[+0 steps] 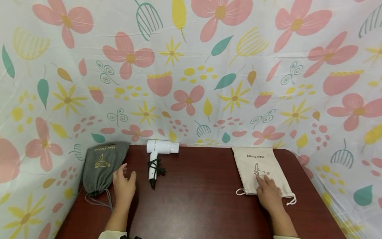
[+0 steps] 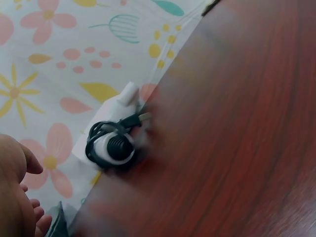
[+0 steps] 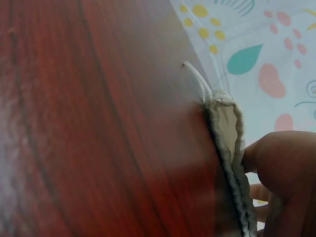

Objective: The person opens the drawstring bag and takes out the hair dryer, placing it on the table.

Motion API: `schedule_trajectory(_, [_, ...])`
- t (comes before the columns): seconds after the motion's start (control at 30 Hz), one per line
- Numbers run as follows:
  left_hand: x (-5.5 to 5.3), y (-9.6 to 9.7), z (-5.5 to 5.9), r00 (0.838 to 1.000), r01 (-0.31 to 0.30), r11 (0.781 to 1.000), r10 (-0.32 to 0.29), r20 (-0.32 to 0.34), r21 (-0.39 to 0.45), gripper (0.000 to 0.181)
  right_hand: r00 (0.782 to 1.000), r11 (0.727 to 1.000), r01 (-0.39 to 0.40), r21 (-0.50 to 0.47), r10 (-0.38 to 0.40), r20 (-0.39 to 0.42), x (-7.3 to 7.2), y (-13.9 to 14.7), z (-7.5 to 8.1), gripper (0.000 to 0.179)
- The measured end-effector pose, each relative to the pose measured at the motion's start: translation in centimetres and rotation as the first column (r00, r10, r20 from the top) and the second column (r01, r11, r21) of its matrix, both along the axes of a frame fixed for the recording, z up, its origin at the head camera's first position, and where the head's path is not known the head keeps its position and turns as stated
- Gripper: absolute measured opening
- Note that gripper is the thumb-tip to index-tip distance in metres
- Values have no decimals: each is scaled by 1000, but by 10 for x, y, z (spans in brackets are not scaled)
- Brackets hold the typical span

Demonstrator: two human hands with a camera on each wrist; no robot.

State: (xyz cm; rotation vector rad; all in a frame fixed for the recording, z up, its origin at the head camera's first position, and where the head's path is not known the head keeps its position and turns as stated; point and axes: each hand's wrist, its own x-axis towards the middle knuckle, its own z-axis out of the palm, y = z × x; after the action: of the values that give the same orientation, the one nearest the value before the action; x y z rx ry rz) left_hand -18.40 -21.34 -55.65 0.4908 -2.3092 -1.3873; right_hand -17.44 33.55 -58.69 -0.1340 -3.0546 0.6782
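Observation:
At the table's right, a cream drawstring bag [image 1: 262, 176] printed "Hair Dryer" lies flat, and my right hand [image 1: 270, 194] rests on its lower part with the index finger stretched over it. The bag's mouth [image 3: 228, 133] gapes slightly beside the right thumb. My left hand [image 1: 123, 186], thumb apart from the fingers and holding nothing, is just right of a grey drawstring bag [image 1: 102, 166], also printed "Hair Dryer". Between the hands, nearer the left one, lies a white hair dryer [image 1: 153, 162] with its black cord [image 2: 101, 129] wound around the handle.
The dark red wooden table [image 1: 197, 192] carries all these things. Behind it and at both sides hangs a white flowered cloth [image 1: 191, 109]. Cords from the grey bag trail toward the left wrist; white cord loops [image 1: 292, 199] stick out from the cream bag.

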Motion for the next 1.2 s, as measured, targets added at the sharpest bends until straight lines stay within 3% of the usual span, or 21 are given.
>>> schedule_trajectory(0.37, [8, -25, 4, 998, -57, 995, 54, -42, -82, 47, 986, 1000, -12, 8, 13, -169, 7, -1, 7, 45])
schedule_trajectory(0.67, [11, -46, 9, 995, -89, 988, 83, -54, -129, 48, 993, 1000, -24, 3, 24, -118, 8, -3, 15, 49])
schedule_trajectory(0.87, [11, -65, 12, 986, -153, 974, 139, -95, -165, 47, 998, 1000, -22, 9, 23, -65, 8, -1, 14, 50])
schedule_trajectory(1.2, [17, -86, 9, 981, -194, 957, 194, -20, -218, 53, 1000, 1000, -19, 23, 20, -8, 6, 1, 13, 51])
